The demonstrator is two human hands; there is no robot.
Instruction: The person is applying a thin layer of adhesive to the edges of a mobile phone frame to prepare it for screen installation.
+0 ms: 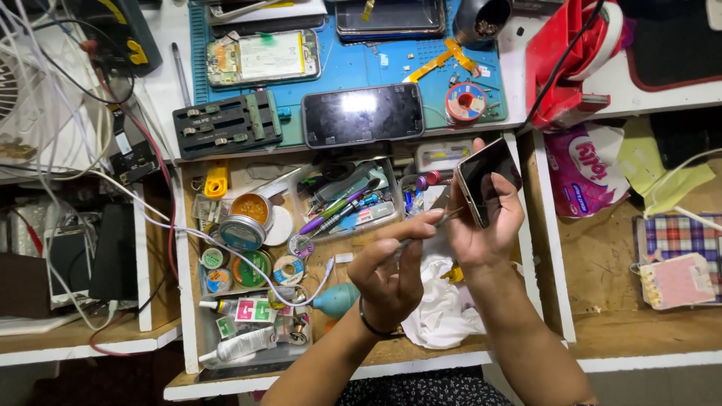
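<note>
Hand [487, 218] upright around phone [487, 180]

The scene is viewed from a single head-worn camera, looking steeply down from close above. The white table [169, 90] with its blue rectangular rubber work mat [361, 68] fills the upper frame, an open wooden drawer [189, 301] lies beneath, and forearms enter from the bottom edge.

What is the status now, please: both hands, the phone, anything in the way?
Right hand holds phone tilted. Left hand pinches thin tool, tip near phone's edge. Nothing between them; white cloth below.
</note>
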